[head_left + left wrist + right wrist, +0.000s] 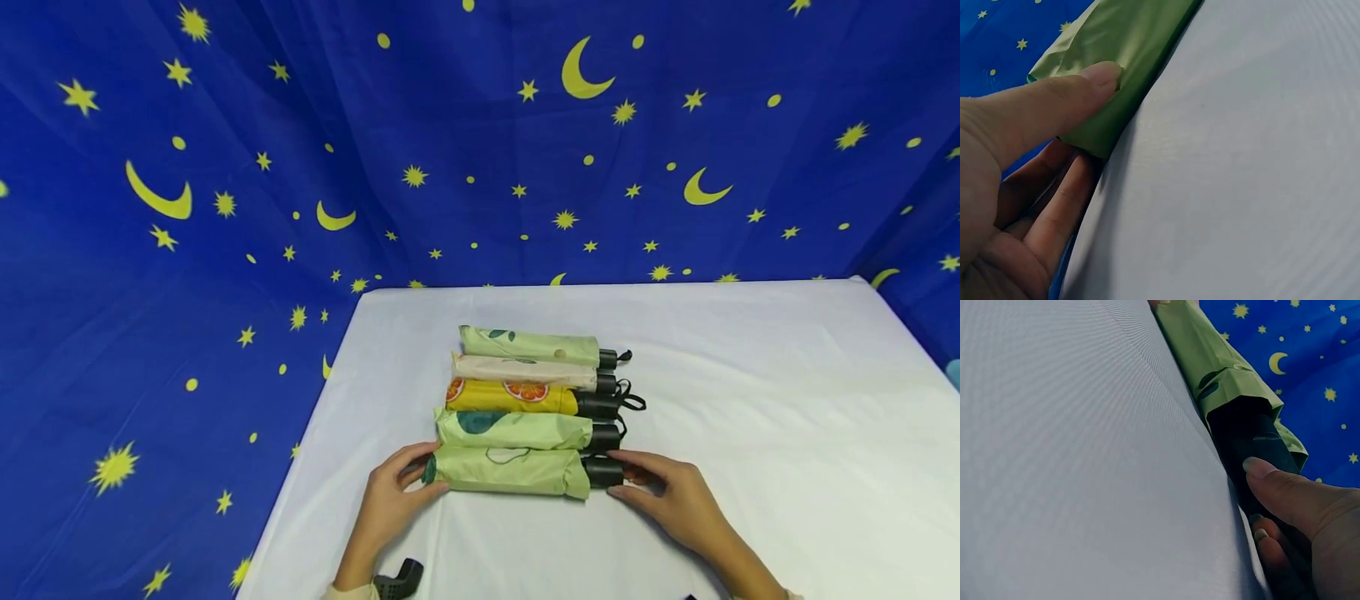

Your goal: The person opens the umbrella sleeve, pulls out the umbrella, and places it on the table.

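Note:
Nearest me in a row of folded umbrellas lies a pale green umbrella (517, 473) with a white outlined shape on its cover. My left hand (386, 500) pinches its covered left end; in the left wrist view the thumb (1082, 87) lies across the green fabric, and other fingers reach beneath it. At the opposite end, my right hand (682, 504) grips the black handle (1250, 444), thumb on one side and fingertips on the other. Directly behind lies another green umbrella (525, 431) with a dark teal print, its handle also pointing right.
Farther back in the row are a yellow umbrella (480, 396) with orange slices, a cream umbrella (480, 367) and a light green umbrella (525, 344). A white cloth (787, 417) covers the table. A blue curtain (480, 125) with moons and stars hangs behind and along the left.

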Tool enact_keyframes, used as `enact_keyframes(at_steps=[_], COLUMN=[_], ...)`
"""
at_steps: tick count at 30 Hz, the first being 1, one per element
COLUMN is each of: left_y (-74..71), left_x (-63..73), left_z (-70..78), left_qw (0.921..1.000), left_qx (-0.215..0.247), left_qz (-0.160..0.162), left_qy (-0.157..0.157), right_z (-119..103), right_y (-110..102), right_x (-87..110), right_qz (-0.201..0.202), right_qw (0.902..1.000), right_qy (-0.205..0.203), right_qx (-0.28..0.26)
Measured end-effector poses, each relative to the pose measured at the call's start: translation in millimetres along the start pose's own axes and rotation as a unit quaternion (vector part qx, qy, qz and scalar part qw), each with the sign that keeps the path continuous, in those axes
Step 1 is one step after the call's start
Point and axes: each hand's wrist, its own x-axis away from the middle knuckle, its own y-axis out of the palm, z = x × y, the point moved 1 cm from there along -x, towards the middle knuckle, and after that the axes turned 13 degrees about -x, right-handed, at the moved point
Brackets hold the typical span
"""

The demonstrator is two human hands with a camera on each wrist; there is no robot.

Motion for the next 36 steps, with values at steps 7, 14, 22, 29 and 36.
enact_keyframes(at_steps=[7,14,22,29,36], left_y=[1.5,-0.2,-9.5,-10.8,-7.6], left_x=[-0.3,3.7,-0.4,-8.9,-20.7], left_z=[3.4,7.4,19.7,33.5,49.2], left_qw=[0.9998,0.9993,0.9966,0.9856,0.9619], left_qx=[0.017,0.031,0.073,0.143,0.223], left_qz=[0.013,0.018,0.014,-0.027,-0.079], left_qy=[0.000,-0.011,0.037,0.087,0.137], right_z=[-2,-3,-9,-19,-40], right_y=[-2,-3,-11,-25,-36], right_x=[1.1,2.5,0.7,-6.0,-19.2], right_qz=[0.005,-0.006,-0.031,-0.034,-0.032], right_qw=[1.0000,0.9982,0.9601,0.9370,0.9157], right_qy=[0.005,0.020,0.103,0.122,0.100], right_qx=[0.002,-0.056,-0.258,-0.326,-0.388])
